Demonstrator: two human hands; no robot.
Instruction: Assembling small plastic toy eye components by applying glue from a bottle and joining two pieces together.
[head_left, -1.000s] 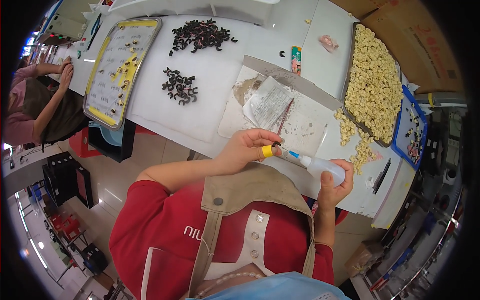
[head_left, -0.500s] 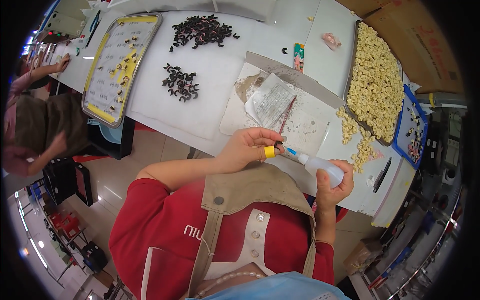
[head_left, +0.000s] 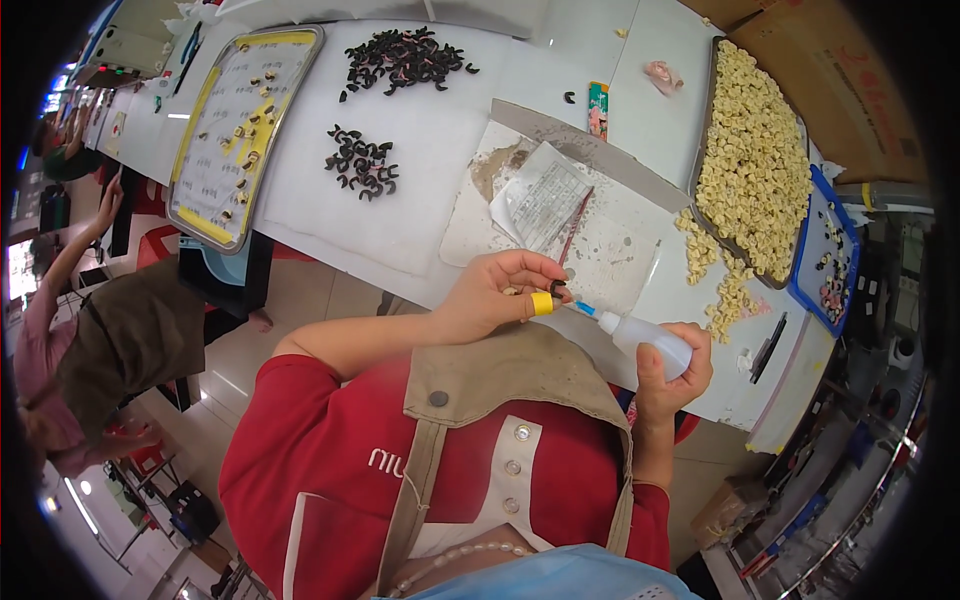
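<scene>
My left hand (head_left: 505, 290), with yellow tape round one finger, is closed in a pinch on a small black curved piece (head_left: 558, 289). A pale bit shows between its fingers, too small to name. My right hand (head_left: 675, 372) is wrapped round a translucent squeeze bottle (head_left: 650, 342). The bottle lies tilted, and its blue nozzle tip (head_left: 584, 308) points at the black piece, very close to it. Whether they touch I cannot tell. Beyond my hands, a stained white board (head_left: 610, 262) carries a paper sheet (head_left: 540, 197) and a thin dark red stick (head_left: 575, 228).
Two piles of black curved pieces (head_left: 402, 60) lie on a white sheet. At left stands a tray (head_left: 178, 180) with small pieces. At right are a tray heaped with cream-coloured pieces (head_left: 755, 160), a blue tray (head_left: 797, 288) and a black pen (head_left: 768, 350). A co-worker (head_left: 125, 330) is at far left.
Both my hands stay nearly in place, with the nozzle still close to the black piece. At far left the co-worker has shifted, an arm now reaching up along the table's end.
</scene>
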